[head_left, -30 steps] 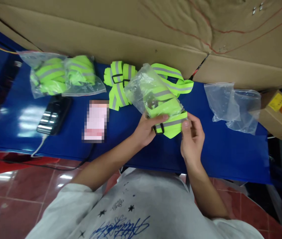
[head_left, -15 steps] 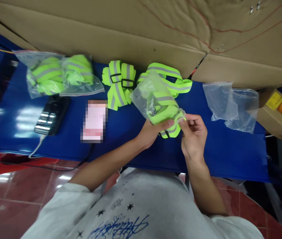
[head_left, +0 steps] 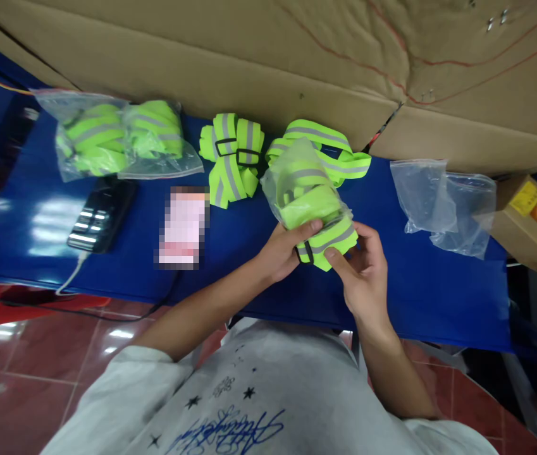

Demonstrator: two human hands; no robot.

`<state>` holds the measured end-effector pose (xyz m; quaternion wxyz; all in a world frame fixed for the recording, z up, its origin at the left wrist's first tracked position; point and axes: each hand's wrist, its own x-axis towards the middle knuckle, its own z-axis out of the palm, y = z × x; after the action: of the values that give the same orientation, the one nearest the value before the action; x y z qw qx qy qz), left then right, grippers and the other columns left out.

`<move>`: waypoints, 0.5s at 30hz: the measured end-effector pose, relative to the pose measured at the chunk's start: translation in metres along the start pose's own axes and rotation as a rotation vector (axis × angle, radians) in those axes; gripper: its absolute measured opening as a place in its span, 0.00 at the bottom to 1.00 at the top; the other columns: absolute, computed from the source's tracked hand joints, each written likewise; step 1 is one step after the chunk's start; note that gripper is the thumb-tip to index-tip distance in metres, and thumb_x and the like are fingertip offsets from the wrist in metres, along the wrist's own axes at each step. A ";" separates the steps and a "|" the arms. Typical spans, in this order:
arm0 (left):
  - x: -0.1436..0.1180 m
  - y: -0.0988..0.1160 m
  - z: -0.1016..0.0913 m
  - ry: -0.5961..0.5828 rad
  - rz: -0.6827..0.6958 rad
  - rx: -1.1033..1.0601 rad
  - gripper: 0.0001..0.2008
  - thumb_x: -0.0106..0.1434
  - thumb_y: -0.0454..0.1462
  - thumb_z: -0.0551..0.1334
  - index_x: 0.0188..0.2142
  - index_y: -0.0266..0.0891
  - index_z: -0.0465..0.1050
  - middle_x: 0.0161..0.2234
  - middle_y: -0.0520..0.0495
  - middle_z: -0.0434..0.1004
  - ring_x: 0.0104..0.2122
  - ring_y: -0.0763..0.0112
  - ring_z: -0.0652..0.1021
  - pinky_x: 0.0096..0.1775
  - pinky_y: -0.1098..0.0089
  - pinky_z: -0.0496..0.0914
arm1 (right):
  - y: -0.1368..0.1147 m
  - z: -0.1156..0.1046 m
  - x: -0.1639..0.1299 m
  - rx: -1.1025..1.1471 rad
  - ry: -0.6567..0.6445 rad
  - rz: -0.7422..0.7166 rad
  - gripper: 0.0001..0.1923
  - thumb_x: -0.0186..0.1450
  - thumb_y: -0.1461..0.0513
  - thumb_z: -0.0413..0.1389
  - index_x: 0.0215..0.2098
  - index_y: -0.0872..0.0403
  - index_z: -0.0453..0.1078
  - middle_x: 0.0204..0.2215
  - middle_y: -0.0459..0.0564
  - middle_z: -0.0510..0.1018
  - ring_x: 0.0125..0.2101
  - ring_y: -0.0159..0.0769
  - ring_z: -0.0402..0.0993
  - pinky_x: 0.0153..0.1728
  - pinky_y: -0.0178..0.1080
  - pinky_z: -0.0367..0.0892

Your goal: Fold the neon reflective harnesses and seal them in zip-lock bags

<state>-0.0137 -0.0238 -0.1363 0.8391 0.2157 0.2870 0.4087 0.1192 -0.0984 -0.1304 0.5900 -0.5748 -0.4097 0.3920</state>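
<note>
Over the bench (head_left: 443, 284), the left hand (head_left: 281, 253) grips the strap (head_left: 332, 239), which sits partly inside a bag (head_left: 275, 183); the right hand (head_left: 367, 272) holds its near end, not yet enclosed. Two bundles (head_left: 100, 134) at far left are bagged; the far-middle bundle (head_left: 231, 161) and loop (head_left: 346, 165) remain unbagged.

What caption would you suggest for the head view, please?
Left hand and right hand hold a yellow-green strap partly inside a clear bag.

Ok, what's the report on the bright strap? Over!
Left hand, right hand: both holding strap. Strap: partly inside clear bag. Nearby: another strap beyond bag, nothing visibly blocking.
</note>
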 end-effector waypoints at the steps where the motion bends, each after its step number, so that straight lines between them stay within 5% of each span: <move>1: 0.000 -0.001 0.000 -0.026 0.004 0.005 0.37 0.50 0.52 0.83 0.55 0.39 0.80 0.47 0.41 0.88 0.51 0.52 0.86 0.54 0.60 0.79 | 0.001 0.002 0.001 0.005 0.024 0.002 0.23 0.62 0.53 0.73 0.52 0.44 0.73 0.48 0.47 0.83 0.45 0.37 0.83 0.42 0.40 0.81; 7: 0.003 -0.002 0.000 -0.059 0.029 0.025 0.33 0.51 0.50 0.83 0.53 0.42 0.81 0.50 0.42 0.87 0.58 0.49 0.83 0.60 0.57 0.77 | 0.007 0.007 0.019 -0.003 0.116 -0.018 0.20 0.61 0.52 0.74 0.45 0.47 0.73 0.40 0.44 0.82 0.39 0.35 0.81 0.38 0.38 0.78; 15: 0.004 0.004 -0.001 0.030 0.076 0.060 0.28 0.53 0.45 0.82 0.52 0.42 0.82 0.48 0.45 0.88 0.51 0.55 0.86 0.54 0.61 0.78 | -0.007 -0.002 0.022 0.027 -0.107 0.047 0.22 0.66 0.49 0.69 0.53 0.45 0.71 0.50 0.48 0.82 0.47 0.38 0.82 0.44 0.40 0.81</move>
<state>-0.0145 -0.0179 -0.1354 0.8119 0.2451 0.3032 0.4346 0.1282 -0.0790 -0.1224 0.5657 -0.5544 -0.4217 0.4414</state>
